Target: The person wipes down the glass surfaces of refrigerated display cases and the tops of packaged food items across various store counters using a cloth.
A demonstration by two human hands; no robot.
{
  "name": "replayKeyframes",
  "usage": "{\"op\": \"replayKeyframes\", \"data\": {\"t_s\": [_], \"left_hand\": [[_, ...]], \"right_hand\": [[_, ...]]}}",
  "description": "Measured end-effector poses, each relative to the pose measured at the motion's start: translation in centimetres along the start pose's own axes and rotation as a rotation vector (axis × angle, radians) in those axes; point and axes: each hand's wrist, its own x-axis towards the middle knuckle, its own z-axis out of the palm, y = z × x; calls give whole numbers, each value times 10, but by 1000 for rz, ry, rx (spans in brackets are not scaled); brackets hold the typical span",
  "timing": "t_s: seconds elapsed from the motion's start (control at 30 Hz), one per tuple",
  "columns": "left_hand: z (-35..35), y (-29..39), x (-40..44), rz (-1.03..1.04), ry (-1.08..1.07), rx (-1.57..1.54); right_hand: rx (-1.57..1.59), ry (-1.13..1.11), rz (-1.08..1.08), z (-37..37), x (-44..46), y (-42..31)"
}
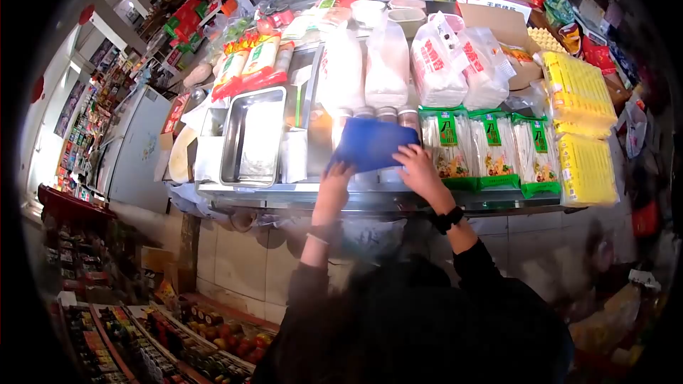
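Both hands hold a flat blue sheet (377, 144), which looks like a folded cloth, at the front edge of the counter. My left hand (337, 176) grips its lower left corner, and my right hand (420, 168) has its fingers closed on the right edge. Just behind the sheet stand several small jars (386, 115), partly covered by it. To the right, green-trimmed noodle packs (496, 148) lie side by side. A metal tray (255, 139) rests on the left, beside a white-and-green scraper-like tool (301, 89).
White plastic bags (388, 64) of goods stand behind the jars. Yellow packs (585, 163) are stacked at the right end, near a cardboard box (491, 21). A white freezer (139, 149) is at the left, and produce bins (220, 334) are at the lower left.
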Motion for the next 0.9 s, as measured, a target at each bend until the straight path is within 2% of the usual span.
{"op": "replayKeyframes", "data": {"t_s": [0.03,0.07,0.17,0.23,0.3,0.37,0.47,0.5,0.57,0.67,0.8,0.9], "left_hand": [[21,0,-1,-58,-101,19],[46,-5,0,-30,-102,26],[55,20,4,-89,-47,-21],[60,27,15,-131,20,-81],[63,29,30,-80,143,-119],[74,29,45,-89,151,-130],[109,17,55,-58,139,-103],[115,18,55,-15,190,-8],[127,15,53,-3,226,31],[118,11,54,13,183,-33],[118,0,71,22,86,-62],[118,-12,107,62,155,3]], "right_hand": [[-82,-121,36,24,-17,18],[-64,-137,55,33,-27,19],[31,-224,188,43,-41,10],[146,-81,216,51,-47,1],[144,-82,235,57,-40,-5],[148,83,252,67,-27,-11],[91,135,318,81,-5,-15],[85,142,329,89,-3,-11],[-191,-6,318,105,0,-3],[-327,6,289,120,0,-3],[-338,-29,316,118,15,-2],[-328,-4,305,119,47,9]]}}
